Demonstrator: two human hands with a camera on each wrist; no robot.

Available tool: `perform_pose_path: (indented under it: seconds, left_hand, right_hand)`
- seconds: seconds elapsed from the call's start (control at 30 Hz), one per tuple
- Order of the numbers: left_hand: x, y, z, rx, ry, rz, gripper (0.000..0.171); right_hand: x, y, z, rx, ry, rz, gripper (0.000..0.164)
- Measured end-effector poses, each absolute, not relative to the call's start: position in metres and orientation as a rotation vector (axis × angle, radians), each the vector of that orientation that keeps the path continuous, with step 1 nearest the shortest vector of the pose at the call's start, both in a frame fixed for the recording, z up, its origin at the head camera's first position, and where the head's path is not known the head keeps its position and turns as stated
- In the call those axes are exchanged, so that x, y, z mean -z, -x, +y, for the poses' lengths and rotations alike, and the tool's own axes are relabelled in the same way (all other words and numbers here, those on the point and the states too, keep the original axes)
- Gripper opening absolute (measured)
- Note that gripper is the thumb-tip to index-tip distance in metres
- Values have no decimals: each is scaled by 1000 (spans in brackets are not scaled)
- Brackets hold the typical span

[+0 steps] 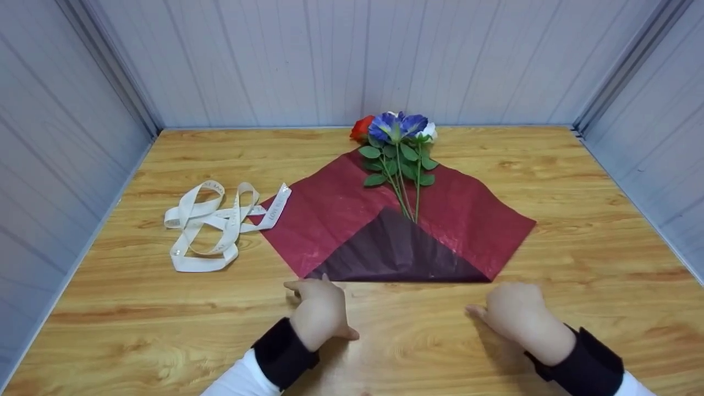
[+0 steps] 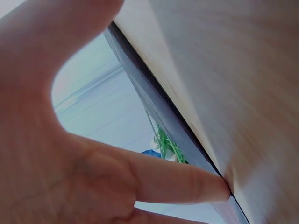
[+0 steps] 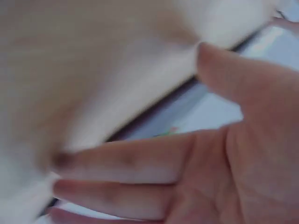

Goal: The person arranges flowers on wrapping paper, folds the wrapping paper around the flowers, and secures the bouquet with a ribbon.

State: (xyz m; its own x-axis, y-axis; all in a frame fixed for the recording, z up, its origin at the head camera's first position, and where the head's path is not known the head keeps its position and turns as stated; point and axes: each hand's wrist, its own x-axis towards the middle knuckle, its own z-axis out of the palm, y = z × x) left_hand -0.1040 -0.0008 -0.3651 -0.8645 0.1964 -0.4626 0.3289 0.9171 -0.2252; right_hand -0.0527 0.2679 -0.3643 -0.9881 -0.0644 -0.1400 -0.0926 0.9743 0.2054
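Note:
A sheet of wrapping paper (image 1: 467, 206), dark red with its near corner folded up to show a dark purple side (image 1: 393, 253), lies on the table. On it rests a small bunch of artificial flowers (image 1: 397, 129), red, blue and white, their lower stems tucked under the fold. My left hand (image 1: 320, 308) is at the fold's left end; in the left wrist view a straight finger (image 2: 187, 182) touches the dark creased edge. Just short of the fold's right end is my right hand (image 1: 517, 311), holding nothing, its fingers (image 3: 126, 161) extended and blurred in its wrist view.
A white printed ribbon (image 1: 201, 264) lies in loose loops at the left, one end over the paper's left corner. Pale panel walls (image 1: 341, 66) close off the back and both sides of the wooden table (image 1: 594, 264).

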Motion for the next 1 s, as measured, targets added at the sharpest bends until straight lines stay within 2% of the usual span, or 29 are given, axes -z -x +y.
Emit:
perform_pose_path:
  seconds: [0.07,0.2,0.27,0.43,0.63,1.0]
  left_hand:
    - [364,103,-3,416,-386,2643,109]
    - [360,106,-10,311,-402,2671,92]
    - [359,111,-15,212,-383,2714,88]
    - [367,125,-23,104,-336,2844,94]
    - [374,137,-25,121,-410,2971,67]
    - [383,142,-22,135,-790,3146,56]
  right_hand:
    - [363,56,255,-231,217,3163,52]
    - [363,82,235,13,509,3245,36]
    - [366,99,232,197,571,3141,37]
    - [380,130,234,510,439,2929,45]
    - [388,136,234,502,405,2897,51]
    - [386,134,229,398,481,2923,50]
